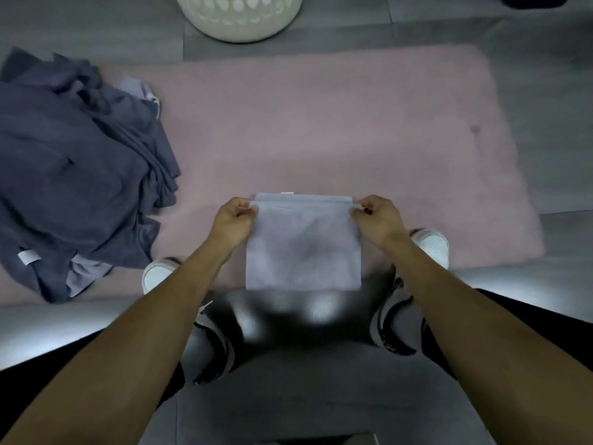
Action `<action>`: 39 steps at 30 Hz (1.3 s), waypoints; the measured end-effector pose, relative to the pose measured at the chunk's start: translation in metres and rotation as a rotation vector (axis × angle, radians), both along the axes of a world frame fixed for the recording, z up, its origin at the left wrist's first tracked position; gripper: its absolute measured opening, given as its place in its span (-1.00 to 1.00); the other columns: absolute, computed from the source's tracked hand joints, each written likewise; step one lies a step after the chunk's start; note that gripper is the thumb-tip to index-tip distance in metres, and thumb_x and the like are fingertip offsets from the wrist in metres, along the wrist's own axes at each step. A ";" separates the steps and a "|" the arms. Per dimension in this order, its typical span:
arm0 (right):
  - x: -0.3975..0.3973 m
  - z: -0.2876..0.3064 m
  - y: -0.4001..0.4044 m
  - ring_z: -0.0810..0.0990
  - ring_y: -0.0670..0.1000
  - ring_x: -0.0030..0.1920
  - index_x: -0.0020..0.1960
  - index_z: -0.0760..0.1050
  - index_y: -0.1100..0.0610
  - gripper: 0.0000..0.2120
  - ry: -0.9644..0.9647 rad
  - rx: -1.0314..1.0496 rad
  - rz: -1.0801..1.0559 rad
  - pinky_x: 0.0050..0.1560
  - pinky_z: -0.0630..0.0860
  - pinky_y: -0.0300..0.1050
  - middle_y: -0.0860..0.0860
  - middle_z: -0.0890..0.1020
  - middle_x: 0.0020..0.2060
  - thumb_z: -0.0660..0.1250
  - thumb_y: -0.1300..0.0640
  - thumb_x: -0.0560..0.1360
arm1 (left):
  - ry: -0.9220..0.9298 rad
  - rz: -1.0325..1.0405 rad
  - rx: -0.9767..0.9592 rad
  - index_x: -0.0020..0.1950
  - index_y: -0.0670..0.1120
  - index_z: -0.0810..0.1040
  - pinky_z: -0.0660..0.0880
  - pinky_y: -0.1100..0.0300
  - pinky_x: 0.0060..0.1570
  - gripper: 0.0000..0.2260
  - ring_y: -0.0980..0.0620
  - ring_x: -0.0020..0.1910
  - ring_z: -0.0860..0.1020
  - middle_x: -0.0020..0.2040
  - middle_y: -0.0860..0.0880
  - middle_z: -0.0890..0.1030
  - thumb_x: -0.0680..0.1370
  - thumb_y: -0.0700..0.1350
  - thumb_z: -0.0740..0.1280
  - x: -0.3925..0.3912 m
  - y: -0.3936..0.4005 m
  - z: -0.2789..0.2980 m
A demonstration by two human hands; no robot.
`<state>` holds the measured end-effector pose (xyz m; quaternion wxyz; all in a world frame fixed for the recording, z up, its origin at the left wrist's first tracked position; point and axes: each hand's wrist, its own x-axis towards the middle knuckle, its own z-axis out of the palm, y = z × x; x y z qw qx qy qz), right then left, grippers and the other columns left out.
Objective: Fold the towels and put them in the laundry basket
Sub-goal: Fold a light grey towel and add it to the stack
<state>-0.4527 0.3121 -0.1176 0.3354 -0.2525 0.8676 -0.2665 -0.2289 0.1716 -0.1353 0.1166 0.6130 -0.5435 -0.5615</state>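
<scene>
A small light lavender towel (303, 248), folded to a near square, hangs in front of me above the pink rug. My left hand (234, 221) pinches its upper left corner and my right hand (377, 220) pinches its upper right corner, both with fingers curled. A heap of unfolded dark blue and pale towels (73, 175) lies on the rug's left end. The white perforated laundry basket (239, 17) stands on the floor at the top of the view, beyond the rug.
The pink rug (337, 123) lies on a grey tiled floor (529, 59). My white shoes (431, 244) rest at the rug's near edge. A dark object (532, 0) sits at the top right corner.
</scene>
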 end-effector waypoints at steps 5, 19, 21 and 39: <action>-0.020 -0.039 -0.030 0.58 0.18 0.12 0.08 0.60 0.26 -0.78 0.119 0.071 0.057 0.10 0.40 -0.15 0.19 0.66 0.06 0.27 0.17 0.55 | 0.018 0.050 -0.116 -0.03 -0.11 0.58 0.44 0.23 -0.05 -0.97 0.05 -0.08 0.51 -0.09 -0.03 0.60 0.57 -0.20 0.34 -0.019 -0.018 -0.051; -0.029 -0.074 -0.038 0.60 0.22 -0.07 0.15 0.44 0.25 -0.74 0.139 0.073 0.159 -0.05 0.54 0.01 0.22 0.61 -0.07 0.18 0.06 0.62 | -0.195 0.148 -0.393 0.05 -0.16 0.54 0.40 0.17 -0.17 -0.82 -0.02 -0.23 0.49 -0.21 -0.05 0.57 0.62 -0.06 0.26 -0.033 -0.007 -0.075; -0.028 -0.073 -0.036 0.58 0.19 -0.06 0.15 0.43 0.23 -0.76 0.179 0.074 0.177 -0.04 0.55 0.03 0.19 0.60 -0.05 0.19 0.07 0.61 | -0.223 0.075 -0.462 0.15 -0.13 0.51 0.44 0.15 -0.03 -0.82 -0.06 -0.09 0.52 -0.05 -0.10 0.59 0.60 -0.10 0.26 -0.033 -0.006 -0.071; -0.036 -0.078 -0.046 0.44 0.10 0.04 -0.06 0.48 0.21 -0.88 0.360 -0.017 0.550 -0.05 0.51 0.05 0.09 0.49 -0.01 0.25 0.15 0.57 | -0.599 -0.702 -0.491 -0.08 0.06 0.57 0.20 0.08 0.25 -0.95 -0.04 0.18 0.43 0.00 0.04 0.59 0.50 -0.01 0.40 -0.045 -0.050 -0.044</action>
